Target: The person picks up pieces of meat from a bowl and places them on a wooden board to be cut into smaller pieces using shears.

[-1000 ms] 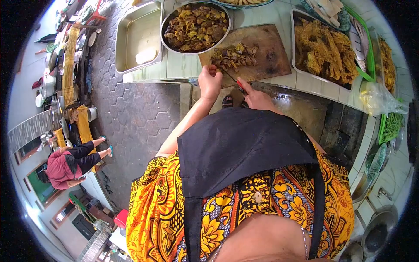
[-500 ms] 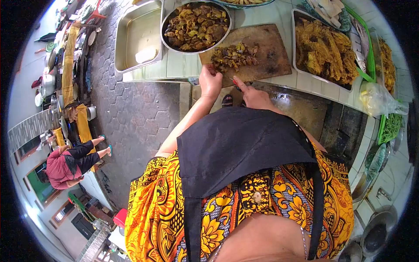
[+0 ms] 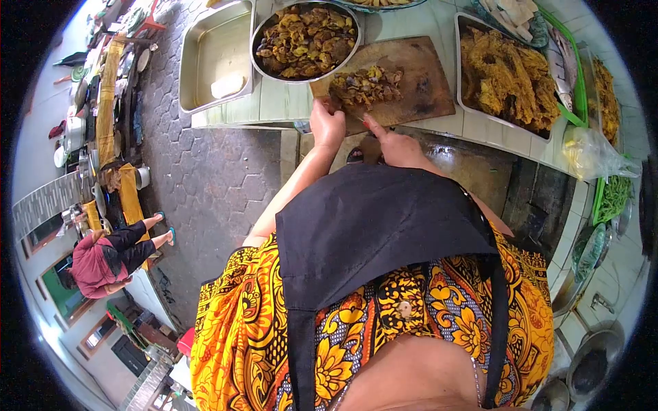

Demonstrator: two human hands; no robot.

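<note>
A wooden cutting board (image 3: pixel 428 82) lies on the tiled counter's front edge with a heap of chopped brown-yellow meat (image 3: pixel 367 86) on it. My right hand (image 3: pixel 397 145) is closed round a knife with a red handle (image 3: pixel 370 122), its blade pointing left at the board's near edge. My left hand (image 3: pixel 327 126) is closed at the board's near left corner, beside the heap; what its fingertips hold is too small to tell. Behind the board's left corner stands a round metal bowl (image 3: pixel 256 60) full of dark cooked pieces.
A rectangular metal tray (image 3: pixel 185 92) with a white block is at the left. Another tray (image 3: pixel 460 96) of fried food stands right of the board, near a plastic bag (image 3: pixel 591 154) and green beans (image 3: pixel 615 198). A person (image 3: pixel 101 266) is far left.
The knife and my right hand have shifted slightly up and left towards the heap. My left hand has stayed nearly in place at the board's corner.
</note>
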